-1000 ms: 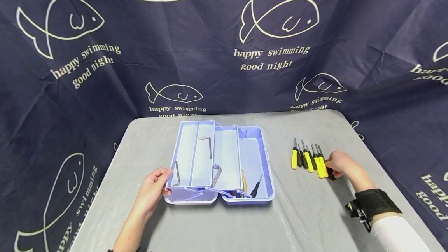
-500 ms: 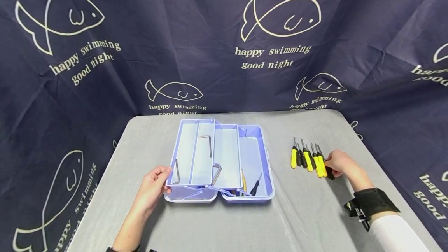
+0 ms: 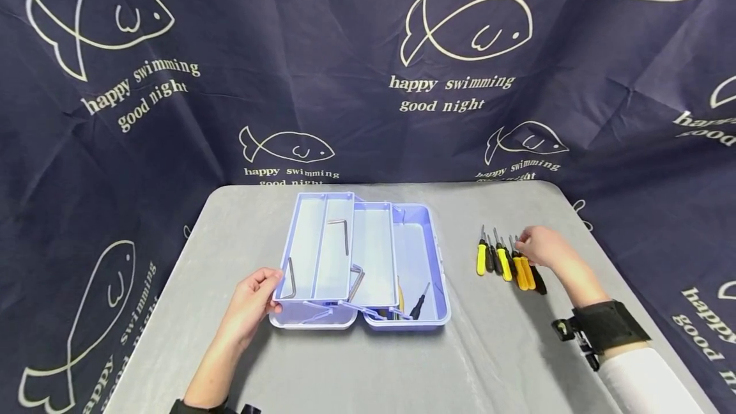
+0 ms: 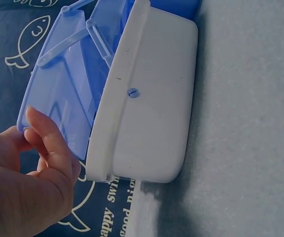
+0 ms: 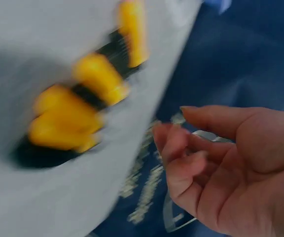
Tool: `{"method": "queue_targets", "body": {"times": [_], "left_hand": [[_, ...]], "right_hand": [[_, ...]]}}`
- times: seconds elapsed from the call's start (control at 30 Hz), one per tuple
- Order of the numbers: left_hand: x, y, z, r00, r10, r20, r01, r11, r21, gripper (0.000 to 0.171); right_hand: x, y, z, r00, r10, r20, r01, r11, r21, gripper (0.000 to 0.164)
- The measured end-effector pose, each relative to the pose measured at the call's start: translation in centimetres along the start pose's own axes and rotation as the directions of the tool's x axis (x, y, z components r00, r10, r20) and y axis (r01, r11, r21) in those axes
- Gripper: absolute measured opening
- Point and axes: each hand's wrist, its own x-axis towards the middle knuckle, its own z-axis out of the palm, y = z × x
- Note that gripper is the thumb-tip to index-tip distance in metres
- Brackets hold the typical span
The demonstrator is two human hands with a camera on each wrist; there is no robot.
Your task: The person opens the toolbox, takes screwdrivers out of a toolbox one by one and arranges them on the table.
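Note:
An open lilac-blue toolbox (image 3: 413, 245) with raised, stepped trays stands mid-table. My left hand (image 3: 248, 302) pinches the near left corner of its upper tray (image 3: 306, 235), thumb at the rim; the left wrist view shows fingers (image 4: 51, 136) against the tray's end. L-shaped hex keys (image 3: 346, 235) lie in the trays. To the right, several screwdrivers with yellow handles (image 3: 481, 258) and black handles (image 3: 497, 262) lie in a row, tips away. My right hand (image 3: 546, 251) hovers over the row's right end, fingers loosely curled with nothing between them in the right wrist view (image 5: 230, 168).
A black-handled screwdriver (image 3: 418, 307) lies in the toolbox's bottom compartment, beside a yellow-handled tool (image 3: 400, 299) partly under the tray. A grey cloth covers the table (image 3: 397, 369). A dark blue fish-print curtain (image 3: 368, 152) hangs behind and at both sides.
My right hand has left the black handle at the row's right end and moved up and left over the screwdrivers. The left hand keeps its hold on the tray; the head view shifts slightly.

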Motion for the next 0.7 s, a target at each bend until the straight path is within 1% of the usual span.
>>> {"method": "queue_targets", "body": {"times": [0.13, 0.2, 0.3, 0.43, 0.57, 0.63, 0.7], "left_hand": [[0.0, -0.1, -0.1, 1.000, 0.002, 0.001, -0.002, 1.000, 0.003, 0.015], [0.0, -0.1, -0.1, 1.000, 0.006, 0.005, -0.006, 1.000, 0.004, 0.016], [0.1, -0.1, 0.0, 1.000, 0.010, 0.014, -0.010, 1.000, 0.002, 0.016], [0.2, -0.1, 0.1, 1.000, 0.011, 0.009, -0.011, 1.000, 0.000, 0.016], [0.1, 0.0, 0.0, 1.000, 0.011, 0.007, -0.011, 1.000, 0.000, 0.016], [0.1, 0.0, 0.0, 1.000, 0.012, 0.015, -0.012, 1.000, 0.000, 0.016], [0.2, 0.2, 0.0, 1.000, 0.015, 0.016, -0.015, 1.000, -0.003, 0.016]], "right_hand": [[0.3, -4.1, -0.2, 0.992, -0.121, -0.020, 0.121, 0.993, 0.012, 0.017], [0.5, -6.1, -0.1, 0.986, -0.166, -0.029, 0.167, 0.986, 0.010, 0.014], [0.9, -9.1, 0.1, 0.977, -0.211, -0.029, 0.211, 0.978, 0.001, 0.012], [1.6, -13.0, 0.5, 0.971, -0.240, 0.018, 0.240, 0.970, -0.019, 0.011], [2.2, -16.2, 1.6, 0.957, -0.278, 0.081, 0.283, 0.957, -0.061, 0.012], [2.6, -17.6, 2.2, 0.952, -0.278, 0.130, 0.290, 0.954, -0.081, 0.013], [3.0, -18.9, 2.8, 0.951, -0.242, 0.192, 0.266, 0.958, -0.108, 0.015]]}}
